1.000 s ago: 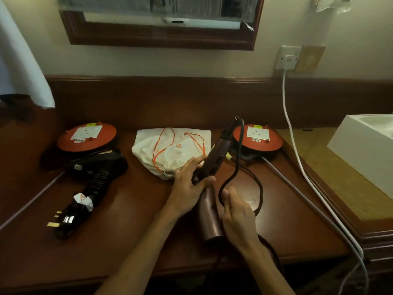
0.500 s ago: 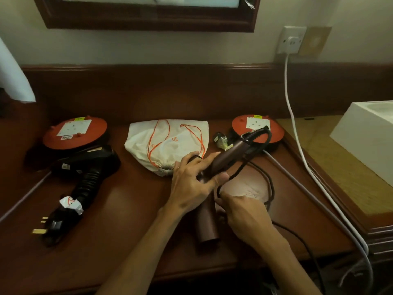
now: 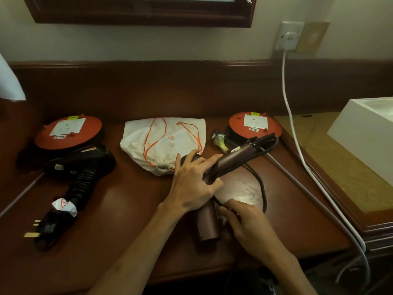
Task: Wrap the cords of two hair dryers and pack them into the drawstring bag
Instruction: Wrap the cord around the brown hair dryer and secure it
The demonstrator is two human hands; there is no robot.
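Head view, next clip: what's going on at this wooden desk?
A person is winding a cord. The left hand grips the brown hair dryer where handle meets barrel, while the right hand pinches its black cord, which loops over the desk. The black hair dryer lies to the left with its cord already wrapped round the handle. The white drawstring bag with orange strings sits behind, cinched shut, nothing packed yet.

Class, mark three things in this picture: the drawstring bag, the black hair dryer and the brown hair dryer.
drawstring bag [image 3: 170,135]: head view, on the white cloth of its middle.
black hair dryer [image 3: 85,160]: head view, on its body.
brown hair dryer [image 3: 236,157]: head view, on its handle.
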